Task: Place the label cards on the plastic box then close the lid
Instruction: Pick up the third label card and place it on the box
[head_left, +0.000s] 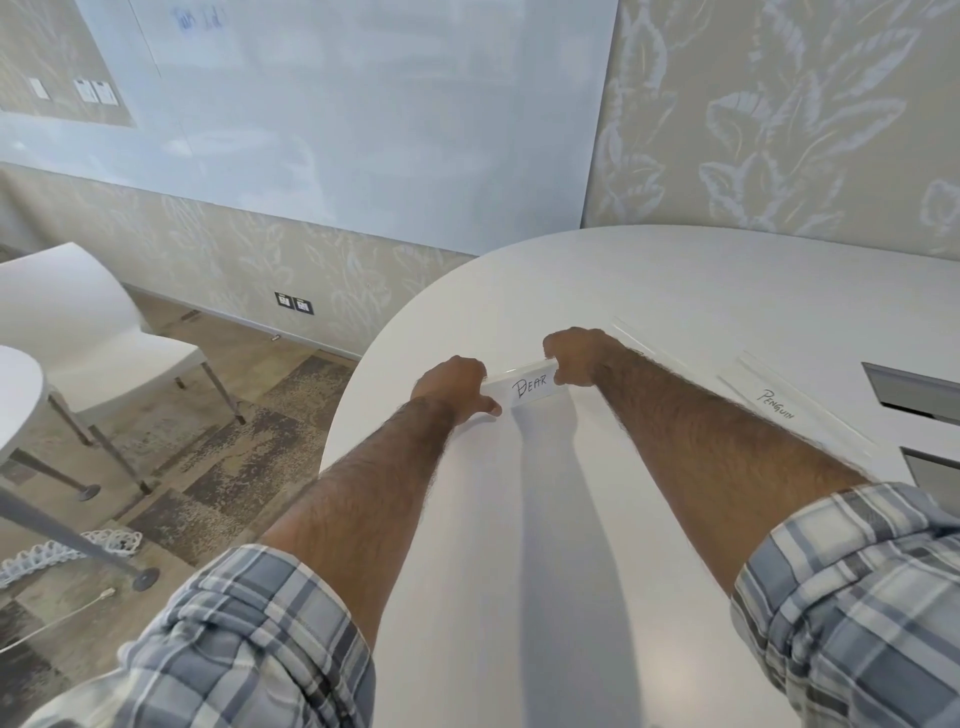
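**Both hands on the BEAR box**

Your rolled plaid sleeves (249, 639) fill the bottom corners, and both bare forearms reach forward over the white table (519, 571).

Your left hand (454, 387) is curled closed on the left end of a clear plastic box (522, 388), thumb pressed at its near edge. Your right hand (576, 358) is curled closed on the right end, fingers folded over the top edge. Between your two sets of fingers, inside the box, sits a white label card reading BEAR (530, 388), facing you. Whether the lid is fully seated cannot be told; the plastic is too transparent.

Just beyond your right fingers, to the right, a second clear box (789, 410) lies flat on the table, holding a card reading PENGUIN (775, 405). Another clear strip (636, 338) lies behind your right wrist, partly hidden by it.

Farther right, two dark rectangular recesses (909, 387) are cut into the tabletop.

Left of your left fingers, past the rounded table edge, stands a white chair (78, 322) on patchy carpet. A whiteboard (337, 114) hangs on leaf-patterned wallpaper, with a double wall socket (294, 302) below it.
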